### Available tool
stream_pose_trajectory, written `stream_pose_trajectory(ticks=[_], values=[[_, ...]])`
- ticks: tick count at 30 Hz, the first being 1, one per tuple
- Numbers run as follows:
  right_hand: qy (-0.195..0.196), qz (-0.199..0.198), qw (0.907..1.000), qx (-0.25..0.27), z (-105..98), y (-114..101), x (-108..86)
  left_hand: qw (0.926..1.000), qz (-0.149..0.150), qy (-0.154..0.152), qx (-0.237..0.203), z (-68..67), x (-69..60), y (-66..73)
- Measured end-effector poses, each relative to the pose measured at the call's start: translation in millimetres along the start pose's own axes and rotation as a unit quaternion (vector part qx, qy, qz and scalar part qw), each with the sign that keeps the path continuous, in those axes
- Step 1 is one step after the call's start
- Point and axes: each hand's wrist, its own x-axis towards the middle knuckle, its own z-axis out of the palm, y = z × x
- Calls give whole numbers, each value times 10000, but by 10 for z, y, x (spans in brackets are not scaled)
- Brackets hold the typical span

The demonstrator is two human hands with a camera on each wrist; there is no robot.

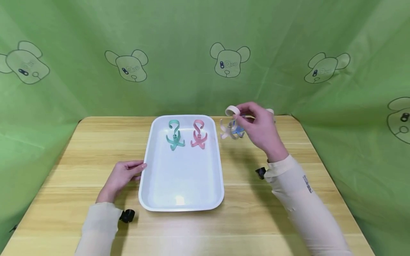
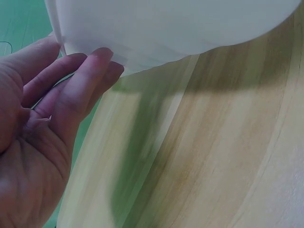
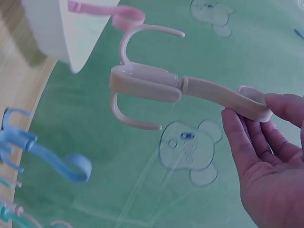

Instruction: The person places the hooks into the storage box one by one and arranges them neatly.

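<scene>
The left hand holds the left rim of a white tray, thumb on the edge and fingers under it, as the left wrist view shows of the hand and tray. Between thumb and fingers the right hand pinches the curved top of a pale beige multi-prong hook, held in the air right of the tray; the hand leaves its prongs free. Inside the tray lie a green hook and a pink hook, side by side near the far end.
A blue hook stands right of the tray, partly hidden by the right hand in the head view. More hooks in green and pink show at the right wrist view's lower left. A green curtain borders the wooden table.
</scene>
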Motion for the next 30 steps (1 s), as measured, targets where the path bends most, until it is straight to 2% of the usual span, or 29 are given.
stream_pose_trajectory(ticks=[16, 30], values=[[-989, -126, 9943, 375, 525, -191, 50, 10000, -14, -16, 81, -16, 10, -17], [-1472, -128, 9882, 407, 898, -435, 81, 9999, 89, -68, 17, -12, 22, -33]])
